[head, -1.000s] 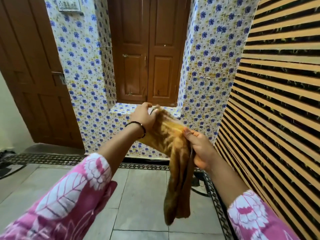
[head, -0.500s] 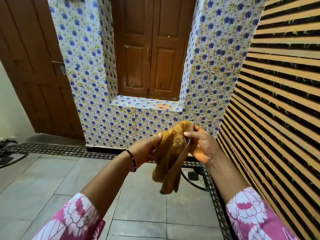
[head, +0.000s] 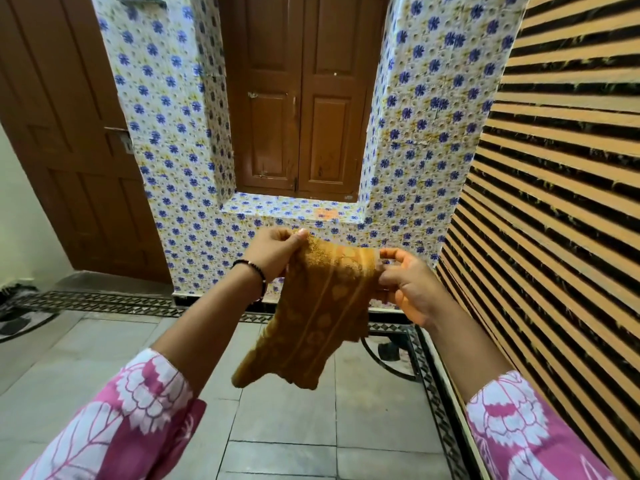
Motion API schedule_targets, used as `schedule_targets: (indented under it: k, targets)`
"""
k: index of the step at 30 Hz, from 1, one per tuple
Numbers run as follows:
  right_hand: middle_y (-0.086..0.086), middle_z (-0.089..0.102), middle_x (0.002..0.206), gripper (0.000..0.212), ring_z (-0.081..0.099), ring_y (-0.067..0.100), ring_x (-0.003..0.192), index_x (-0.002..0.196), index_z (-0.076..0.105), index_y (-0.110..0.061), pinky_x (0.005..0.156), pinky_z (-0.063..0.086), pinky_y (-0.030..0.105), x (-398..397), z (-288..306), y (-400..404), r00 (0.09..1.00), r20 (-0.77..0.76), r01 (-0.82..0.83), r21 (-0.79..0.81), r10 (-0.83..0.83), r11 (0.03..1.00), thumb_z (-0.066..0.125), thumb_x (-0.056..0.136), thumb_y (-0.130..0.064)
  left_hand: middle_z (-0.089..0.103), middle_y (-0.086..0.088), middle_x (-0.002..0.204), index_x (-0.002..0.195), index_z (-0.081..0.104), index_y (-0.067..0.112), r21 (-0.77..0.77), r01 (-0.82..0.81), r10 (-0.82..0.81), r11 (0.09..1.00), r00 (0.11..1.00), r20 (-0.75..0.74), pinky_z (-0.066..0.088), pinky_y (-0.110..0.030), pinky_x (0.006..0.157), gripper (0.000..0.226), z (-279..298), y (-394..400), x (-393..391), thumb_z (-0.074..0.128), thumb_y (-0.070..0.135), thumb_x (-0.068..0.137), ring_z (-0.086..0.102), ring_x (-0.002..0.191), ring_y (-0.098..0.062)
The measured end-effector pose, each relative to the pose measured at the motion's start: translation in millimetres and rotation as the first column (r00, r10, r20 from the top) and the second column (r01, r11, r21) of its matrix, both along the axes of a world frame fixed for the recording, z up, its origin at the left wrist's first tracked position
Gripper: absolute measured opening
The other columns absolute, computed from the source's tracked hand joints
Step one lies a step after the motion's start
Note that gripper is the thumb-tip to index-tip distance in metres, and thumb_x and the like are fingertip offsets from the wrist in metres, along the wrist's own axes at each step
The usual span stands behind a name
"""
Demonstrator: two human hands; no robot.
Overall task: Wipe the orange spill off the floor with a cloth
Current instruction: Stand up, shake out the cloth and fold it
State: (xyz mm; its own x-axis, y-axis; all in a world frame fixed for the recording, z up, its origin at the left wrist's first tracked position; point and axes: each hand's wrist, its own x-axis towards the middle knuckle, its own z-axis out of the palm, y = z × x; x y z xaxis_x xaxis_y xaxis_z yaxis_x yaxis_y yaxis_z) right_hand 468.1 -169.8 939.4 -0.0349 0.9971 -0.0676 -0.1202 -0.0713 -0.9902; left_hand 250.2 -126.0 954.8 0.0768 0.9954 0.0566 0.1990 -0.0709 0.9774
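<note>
A mustard-yellow patterned cloth [head: 315, 306] hangs spread in front of me, held by its top edge. My left hand [head: 273, 252] pinches the top left corner and my right hand [head: 408, 289] pinches the top right corner. The lower part of the cloth dangles above the grey floor tiles [head: 277, 410]. An orange spill [head: 325, 213] marks the flowered tile ledge below the wooden shutters, just beyond the cloth. No orange mark shows on the visible floor.
Wooden shutters [head: 301, 98] sit in a recess of the blue-flowered tile wall [head: 173, 168]. A brown door [head: 69, 133] stands at left, a striped wall [head: 554, 202] at right. A black metal frame [head: 391, 362] stands on the floor behind the cloth.
The bunched cloth has been pulled open between both hands, which moved apart. The hands sit a little higher than half a second ago.
</note>
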Motion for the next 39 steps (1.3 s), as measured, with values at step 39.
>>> schedule_targets:
  k: [39]
  targets:
    - [0.002, 0.069, 0.095, 0.027, 0.066, 0.013, 0.091, 0.088, 0.067, -0.024, 0.08, 0.055, 0.023, 10.5, 13.5, -10.1, 0.869, 0.294, 0.251, 0.433, -0.399, 0.866, 0.067, 0.081, 0.003, 0.07, -0.004, 0.096, 0.106, 0.071, 0.013, 0.515, 0.049, 0.233, 0.856, 0.852, -0.468, 0.049, -0.025, 0.077, 0.02, 12.6, -24.5, 9.4, 0.064, 0.01, 0.088, 0.061, 0.084, -0.014]
